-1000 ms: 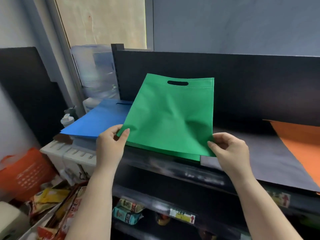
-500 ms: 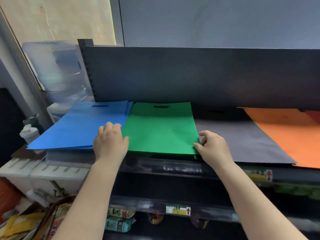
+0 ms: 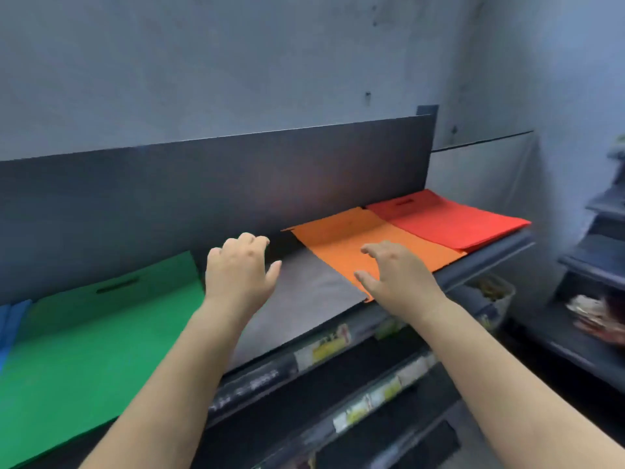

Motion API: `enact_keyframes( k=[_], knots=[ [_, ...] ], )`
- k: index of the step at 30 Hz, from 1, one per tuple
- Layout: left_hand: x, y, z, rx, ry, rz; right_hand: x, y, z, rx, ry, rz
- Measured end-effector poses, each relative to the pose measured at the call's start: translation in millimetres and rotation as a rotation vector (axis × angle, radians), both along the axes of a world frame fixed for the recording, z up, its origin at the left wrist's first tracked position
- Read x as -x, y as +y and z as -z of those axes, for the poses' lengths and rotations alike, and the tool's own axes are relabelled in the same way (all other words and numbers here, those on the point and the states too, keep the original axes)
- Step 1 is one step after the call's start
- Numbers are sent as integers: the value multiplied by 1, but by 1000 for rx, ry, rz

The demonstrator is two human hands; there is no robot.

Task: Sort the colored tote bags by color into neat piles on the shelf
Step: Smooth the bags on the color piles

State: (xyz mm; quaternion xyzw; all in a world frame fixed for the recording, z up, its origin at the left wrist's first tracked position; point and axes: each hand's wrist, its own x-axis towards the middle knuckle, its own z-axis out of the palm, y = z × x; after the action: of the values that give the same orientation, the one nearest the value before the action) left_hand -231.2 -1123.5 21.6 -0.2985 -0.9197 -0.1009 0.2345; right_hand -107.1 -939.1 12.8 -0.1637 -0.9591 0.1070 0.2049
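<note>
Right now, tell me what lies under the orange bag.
The orange bag overlaps the grey bag's right edge; its own right side sits under the red bag. Anything beneath its middle is covered.

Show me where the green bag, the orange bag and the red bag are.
green bag (image 3: pixel 94 340), head view, middle of its flat face.
orange bag (image 3: pixel 341 238), head view, bare face left of the right hand.
red bag (image 3: pixel 449 221), head view, centre of the top bag.

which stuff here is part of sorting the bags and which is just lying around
Part of the job:
- green bag
- blue bag
- grey bag
- orange bag
- red bag
- shelf
- left hand and right hand, both open over the bags

Just lying about:
- snack packets on the rack at right
- price labels on the lower shelf edge
</note>
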Motion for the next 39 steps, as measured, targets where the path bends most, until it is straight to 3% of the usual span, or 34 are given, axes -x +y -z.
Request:
enact_keyframes(
  k=[10, 19, 39],
  knots=[
    [-55, 216, -30, 79, 88, 494, -124, 122, -35, -51, -42, 520],
    [-121, 355, -45, 147, 107, 766, -212, 223, -61, -116, -220, 873],
    [-225, 648, -47, 249, 139, 866, -325, 489, -53, -136, -413, 1031]
  ],
)
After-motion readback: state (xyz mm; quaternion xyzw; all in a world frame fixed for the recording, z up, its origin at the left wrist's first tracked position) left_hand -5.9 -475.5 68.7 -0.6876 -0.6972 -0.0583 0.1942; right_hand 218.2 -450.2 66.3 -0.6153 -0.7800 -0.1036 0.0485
